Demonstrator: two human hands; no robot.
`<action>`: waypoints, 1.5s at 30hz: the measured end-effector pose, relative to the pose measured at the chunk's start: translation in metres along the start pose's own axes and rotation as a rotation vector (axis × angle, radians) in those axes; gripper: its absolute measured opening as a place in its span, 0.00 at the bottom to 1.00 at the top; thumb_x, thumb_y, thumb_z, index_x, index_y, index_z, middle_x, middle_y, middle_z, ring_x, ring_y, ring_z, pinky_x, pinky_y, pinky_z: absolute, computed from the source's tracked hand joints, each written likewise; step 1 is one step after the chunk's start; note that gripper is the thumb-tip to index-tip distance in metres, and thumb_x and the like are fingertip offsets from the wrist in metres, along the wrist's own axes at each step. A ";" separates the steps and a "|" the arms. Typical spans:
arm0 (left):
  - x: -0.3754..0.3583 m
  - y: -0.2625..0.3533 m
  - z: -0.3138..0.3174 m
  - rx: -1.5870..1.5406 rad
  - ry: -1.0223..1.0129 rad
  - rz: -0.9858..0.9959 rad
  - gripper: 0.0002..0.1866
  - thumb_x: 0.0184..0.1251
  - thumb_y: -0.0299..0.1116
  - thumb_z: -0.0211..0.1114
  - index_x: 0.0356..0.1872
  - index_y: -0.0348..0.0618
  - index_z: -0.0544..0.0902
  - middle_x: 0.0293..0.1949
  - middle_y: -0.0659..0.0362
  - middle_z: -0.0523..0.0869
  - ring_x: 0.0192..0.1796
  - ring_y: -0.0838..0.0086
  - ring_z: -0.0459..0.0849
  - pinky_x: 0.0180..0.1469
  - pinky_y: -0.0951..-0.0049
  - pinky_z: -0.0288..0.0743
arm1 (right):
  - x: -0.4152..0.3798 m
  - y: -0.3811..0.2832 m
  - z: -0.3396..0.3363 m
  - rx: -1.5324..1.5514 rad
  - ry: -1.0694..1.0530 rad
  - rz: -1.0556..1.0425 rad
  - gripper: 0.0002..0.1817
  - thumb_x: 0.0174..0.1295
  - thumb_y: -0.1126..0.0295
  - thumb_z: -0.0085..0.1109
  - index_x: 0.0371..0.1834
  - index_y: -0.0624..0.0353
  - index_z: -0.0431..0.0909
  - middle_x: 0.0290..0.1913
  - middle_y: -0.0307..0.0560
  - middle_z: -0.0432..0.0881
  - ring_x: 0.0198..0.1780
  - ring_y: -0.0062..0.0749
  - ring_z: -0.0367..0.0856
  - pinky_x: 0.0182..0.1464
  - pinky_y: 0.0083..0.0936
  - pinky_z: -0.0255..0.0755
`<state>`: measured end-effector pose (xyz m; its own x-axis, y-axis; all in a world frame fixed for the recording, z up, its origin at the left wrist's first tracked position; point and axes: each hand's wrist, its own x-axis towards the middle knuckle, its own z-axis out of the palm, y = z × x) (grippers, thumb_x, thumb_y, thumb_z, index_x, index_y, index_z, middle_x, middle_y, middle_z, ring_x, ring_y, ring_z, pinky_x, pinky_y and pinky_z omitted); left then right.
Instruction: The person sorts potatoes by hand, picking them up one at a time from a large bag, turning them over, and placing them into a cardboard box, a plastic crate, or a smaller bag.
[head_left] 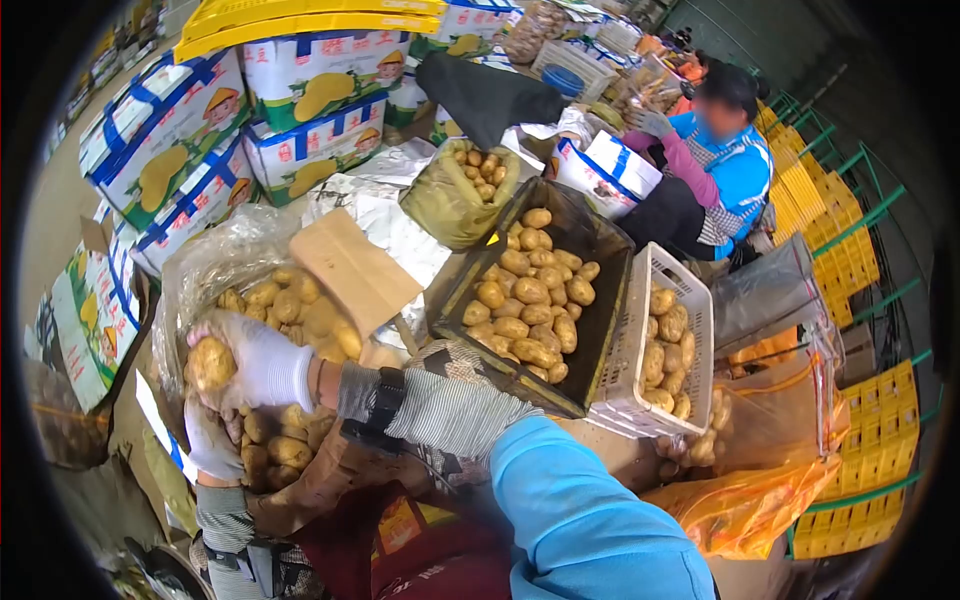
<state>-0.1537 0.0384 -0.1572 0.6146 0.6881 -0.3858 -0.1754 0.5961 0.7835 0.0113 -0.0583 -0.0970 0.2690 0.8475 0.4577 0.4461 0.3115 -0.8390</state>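
A potato (210, 364) is held in my gloved right hand (255, 362), which reaches across to the left with a striped sleeve and a blue sleeve behind it. Just below, my gloved left hand (210, 440) points upward beside more potatoes (288, 452); its fingers are partly hidden under the right hand, and what they hold, if anything, does not show. Behind both hands lies a clear plastic bag (190, 262) with potatoes (285, 300) in it. A piece of brown cardboard (356, 270) rests at that bag's right edge.
Right of centre, a black-lined crate (600, 345) and a white basket (703, 300) hold potatoes. A green bag (440, 220) of potatoes stands behind. Printed boxes (165, 140) are stacked at the back left. A co-worker (745, 165) sits at the back right, near yellow crates (870, 450).
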 end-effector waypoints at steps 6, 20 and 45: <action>-0.015 0.028 0.015 0.093 0.062 -0.002 0.11 0.73 0.34 0.57 0.53 0.47 0.79 0.33 0.66 0.82 0.28 0.84 0.81 0.24 0.88 0.75 | -0.047 -0.039 -0.207 0.391 0.269 0.347 0.25 0.57 0.68 0.70 0.56 0.58 0.70 0.45 0.43 0.79 0.45 0.26 0.80 0.48 0.20 0.77; -0.017 0.071 -0.046 -0.223 -0.091 0.164 0.18 0.74 0.37 0.54 0.60 0.42 0.74 0.53 0.56 0.82 0.52 0.68 0.82 0.47 0.76 0.80 | -0.136 0.039 -0.297 -0.082 0.678 0.599 0.08 0.57 0.78 0.62 0.24 0.56 0.74 0.27 0.39 0.80 0.26 0.15 0.73 0.30 0.15 0.68; -0.050 0.117 -0.073 -0.150 0.112 0.420 0.21 0.73 0.34 0.53 0.62 0.32 0.70 0.53 0.48 0.81 0.52 0.62 0.82 0.51 0.67 0.80 | -0.007 0.105 0.193 -0.642 -1.560 0.191 0.21 0.51 0.66 0.62 0.51 0.55 0.82 0.50 0.53 0.84 0.53 0.49 0.81 0.54 0.37 0.75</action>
<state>-0.2613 0.1044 -0.0819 0.3806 0.9185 -0.1071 -0.5061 0.3038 0.8072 -0.1089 0.0513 -0.2447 -0.5034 0.5572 -0.6604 0.8628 0.2825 -0.4193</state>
